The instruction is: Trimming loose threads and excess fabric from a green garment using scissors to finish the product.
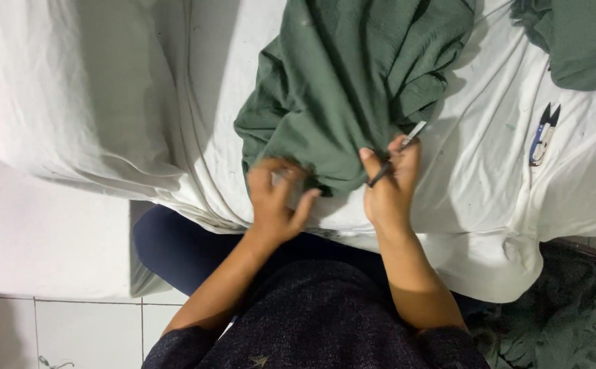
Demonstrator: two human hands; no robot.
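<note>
A bunched-up green garment (352,82) is spread over a white sheet (482,184), with its lower edge pulled toward the lap. That edge is pinched by the left hand (277,198), fingers curled around the fabric. A small thread snipper (395,156) is gripped in the right hand (390,188), its tip set right against the cloth's hem. Off to the right, a second snipper with a blue handle (544,134) is left lying on the sheet, well apart from both hands. More green fabric (585,41) is piled at the top right corner, and white floor tiles (93,331) can be seen at lower left.
</note>
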